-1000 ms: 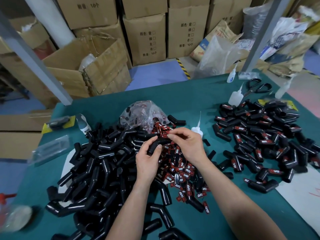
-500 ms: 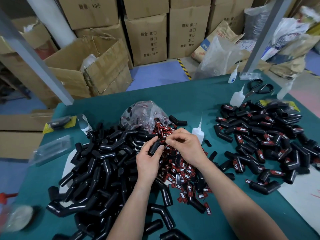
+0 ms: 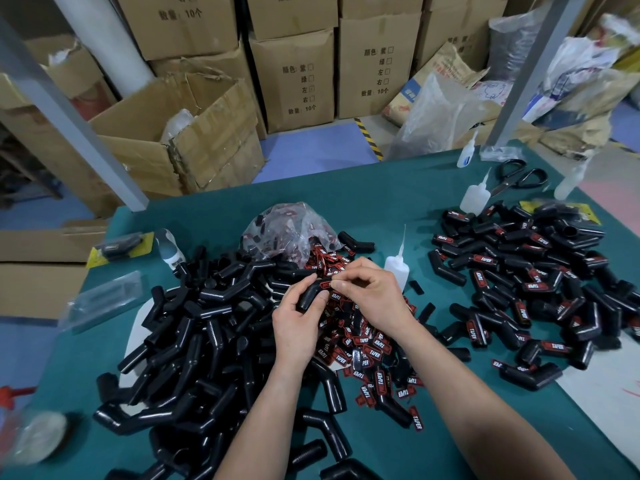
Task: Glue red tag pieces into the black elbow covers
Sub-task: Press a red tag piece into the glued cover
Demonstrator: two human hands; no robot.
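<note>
My left hand (image 3: 297, 322) grips a black elbow cover (image 3: 309, 295) above the middle of the green table. My right hand (image 3: 372, 296) pinches a red tag piece (image 3: 326, 284) against that cover's upper arm. Below my hands lies a heap of loose red tag pieces (image 3: 367, 351). A big pile of plain black elbow covers (image 3: 194, 337) fills the left side. On the right lies a pile of covers with red tags on them (image 3: 540, 282). A small glue bottle (image 3: 397, 266) with a long nozzle stands just right of my right hand.
A clear bag (image 3: 287, 230) holding more tags sits behind my hands. Two more glue bottles (image 3: 475, 199) and black scissors (image 3: 519, 176) stand at the back right. Cardboard boxes (image 3: 294, 81) line the floor beyond the table (image 3: 381, 195). A white sheet (image 3: 602, 403) covers the right front corner.
My hands stay together on the cover; the right fingers have shifted slightly as they press the tag onto it. The view has drifted a little.
</note>
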